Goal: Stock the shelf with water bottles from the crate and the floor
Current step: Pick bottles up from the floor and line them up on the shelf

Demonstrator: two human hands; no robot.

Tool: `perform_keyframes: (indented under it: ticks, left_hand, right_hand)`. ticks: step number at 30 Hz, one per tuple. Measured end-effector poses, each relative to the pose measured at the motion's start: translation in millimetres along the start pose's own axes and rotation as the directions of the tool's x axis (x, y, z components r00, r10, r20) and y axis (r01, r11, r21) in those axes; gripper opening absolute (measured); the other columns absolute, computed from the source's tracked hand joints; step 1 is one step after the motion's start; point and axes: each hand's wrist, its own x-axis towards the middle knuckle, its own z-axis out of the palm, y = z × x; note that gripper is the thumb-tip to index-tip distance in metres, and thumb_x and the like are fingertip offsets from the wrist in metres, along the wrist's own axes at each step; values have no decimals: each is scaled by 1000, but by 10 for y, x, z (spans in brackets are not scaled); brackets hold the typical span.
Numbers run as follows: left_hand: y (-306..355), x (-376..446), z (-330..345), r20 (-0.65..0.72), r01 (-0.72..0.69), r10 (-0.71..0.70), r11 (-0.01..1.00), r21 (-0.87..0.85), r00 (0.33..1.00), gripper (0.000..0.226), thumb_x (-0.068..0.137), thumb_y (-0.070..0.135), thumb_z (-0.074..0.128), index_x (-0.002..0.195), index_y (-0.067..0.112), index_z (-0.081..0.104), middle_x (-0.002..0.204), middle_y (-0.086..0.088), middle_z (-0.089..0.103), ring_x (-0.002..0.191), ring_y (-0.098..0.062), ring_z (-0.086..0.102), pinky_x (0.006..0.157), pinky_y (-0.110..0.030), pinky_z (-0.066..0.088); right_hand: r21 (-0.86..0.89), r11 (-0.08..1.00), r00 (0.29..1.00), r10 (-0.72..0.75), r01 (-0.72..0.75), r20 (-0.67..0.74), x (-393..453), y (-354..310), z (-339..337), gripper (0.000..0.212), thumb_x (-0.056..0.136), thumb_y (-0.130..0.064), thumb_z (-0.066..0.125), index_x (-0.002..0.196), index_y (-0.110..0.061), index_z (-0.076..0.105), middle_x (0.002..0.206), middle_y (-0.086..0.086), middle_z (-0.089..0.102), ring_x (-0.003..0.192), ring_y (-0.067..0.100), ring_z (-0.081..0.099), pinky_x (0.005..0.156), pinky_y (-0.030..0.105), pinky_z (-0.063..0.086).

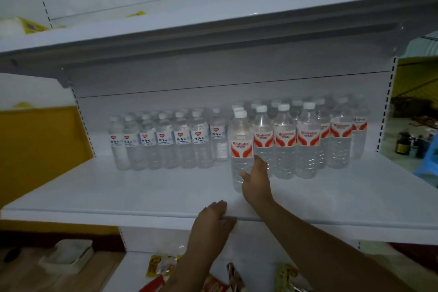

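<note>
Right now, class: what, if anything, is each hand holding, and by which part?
The right hand holds the front water bottle by its lower body, below the label. The left hand holds nothing; it rests on the shelf edge.

The lone head view (worn, wide-angle) faces the white shelf [166,199] squarely, close up.

Dim, cool, bluish cast overall, soft and low in contrast. Heavy shadow beneath the upper shelf [213,38], darkening the back panel behind the water bottles [240,149]. Faint glare streak on the upper shelf's front edge. Brighter daylight at the far right edge. Wide-angle bending of shelf lines toward the borders. Soft blur throughout, worst at the corners and on the packets [161,265] at the bottom
</note>
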Motion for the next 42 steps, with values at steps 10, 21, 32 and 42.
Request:
perform_keyframes:
  ticks: [10, 21, 32, 42]
  left_hand:
    - [929, 12, 114, -34, -125, 120, 942, -312, 992, 42, 96, 23, 53, 137, 20, 47, 137, 3, 54, 120, -6, 51, 84, 1, 19]
    - [2099, -132, 797, 73, -281, 352, 839, -466, 933, 41, 93, 21, 56, 133, 26, 51, 122, 12, 61, 103, 0, 56, 69, 9, 32]
    - [1746, 53, 734, 95, -207, 253, 916, -344, 963, 53, 94, 33, 56, 143, 24, 40, 147, 10, 40, 134, -3, 38, 103, -7, 19]
    - [1004, 55, 391, 25, -32, 41, 961, -275, 999, 53, 93, 30, 58, 143, 22, 42, 146, 11, 42, 134, -2, 38, 101, -2, 16]
  right_hand:
    - [201, 980, 1000, -11, 13, -9, -346, 211, -903, 48, 91, -5, 61, 132, -18, 41, 130, 0, 49, 120, 11, 48, 103, 23, 39]
    - [-6, 998, 982, 63, -65, -177, -611, 613, -2457, 41, 90, -4, 59, 126, -18, 47, 127, 6, 51, 117, 16, 50, 105, 31, 41]
    - [-42, 989, 984, 140, -145, -111, 235, 925, -2295, 46, 93, -6, 58, 136, -13, 44, 136, 9, 51, 128, 24, 48, 101, 25, 33]
    - [-46, 988, 986, 143, -148, -88, 815, 1133, -1873, 47, 93, 2, 54, 137, -10, 42, 134, 10, 50, 127, 26, 48, 106, 39, 37]
